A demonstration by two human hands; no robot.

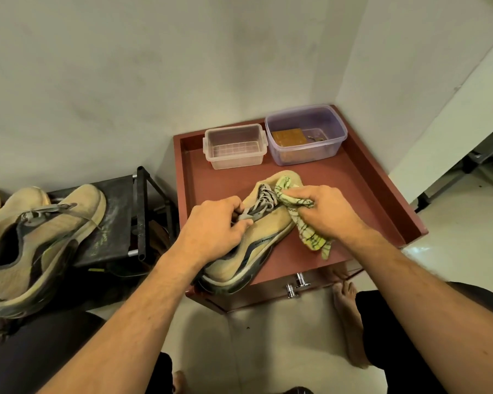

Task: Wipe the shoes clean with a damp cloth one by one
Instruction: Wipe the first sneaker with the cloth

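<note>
The tan shoe [248,245] lies on the red tabletop [353,194], toe toward the wall, heel hanging over the near edge. Your left hand [214,226] grips it at the tongue — fingers curled around the grey laces [264,199]. Your right hand [322,211] is bunched around the green-striped cloth [289,200], pressing it against the shoe's upper beside the laces. Two plastic boxes [235,147] sit behind. Another tan shoe [40,243] rests on the dark rack [117,223] to your left.

The left hand [217,223] is hiding the shoe [256,240] opening. The cloth [296,214] is covering the toe near the table's [310,257] middle. Another shoe [40,243] is getting cut off at the picture's left edge.
</note>
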